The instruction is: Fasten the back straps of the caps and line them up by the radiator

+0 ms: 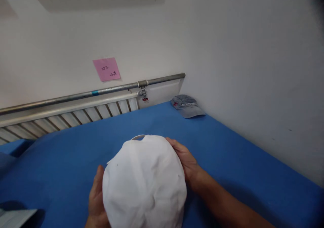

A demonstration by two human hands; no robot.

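A white cap (pixel 144 184) fills the lower middle of the head view, its rounded crown turned up towards me. The strap opening shows at its far edge; the brim is not visible. My left hand (pixel 96 199) grips the cap's left side, with the thumb showing and the other fingers hidden. At the right side, my right hand (pixel 184 158) holds the far right edge, its fingertips partly behind the fabric. Both hands hold the cap above the blue surface (pixel 81 153).
A grey cap (pixel 187 106) lies in the far corner by the wall. Behind the blue surface run a radiator (pixel 98 111) and a metal pipe (pixel 113 87) with a red-handled valve (pixel 144 99). A pink note (pixel 106 69) hangs above. A pale flat object (pixel 19 218) sits lower left.
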